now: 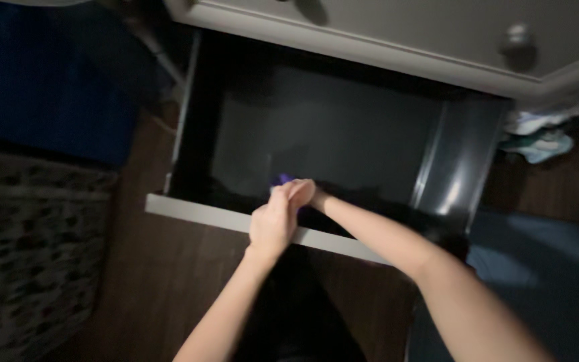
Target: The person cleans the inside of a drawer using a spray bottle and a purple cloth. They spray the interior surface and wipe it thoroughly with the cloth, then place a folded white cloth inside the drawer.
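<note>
A small purple thing [283,179] shows just past the fingertips of the two hands, at the near edge of an open drawer [330,127]. Only a sliver of it is in view, bright violet against the dark drawer floor; the frame is blurred and dim, so its kind and full shape cannot be told. It sits right against the upper left of the joined hands, touching or nearly touching the fingers.

The left hand [274,221] comes up from below with its fingers curled, its grip clenched around the right hand [303,192], which reaches in from the right with the forearm stretched across the drawer's front. The two hands press together above the pale drawer front [196,213]. Whether either grip actually holds the purple thing cannot be told, as the fingers hide it.

The drawer is pulled out from a pale cabinet with a round knob [517,37] on the front above. Its inside is dark with a shiny wall [460,161] on the right side. Below lies a dark wooden floor [169,281], with a patterned rug [28,255] to the left and some crumpled pale cloth [541,137] at the far right.
</note>
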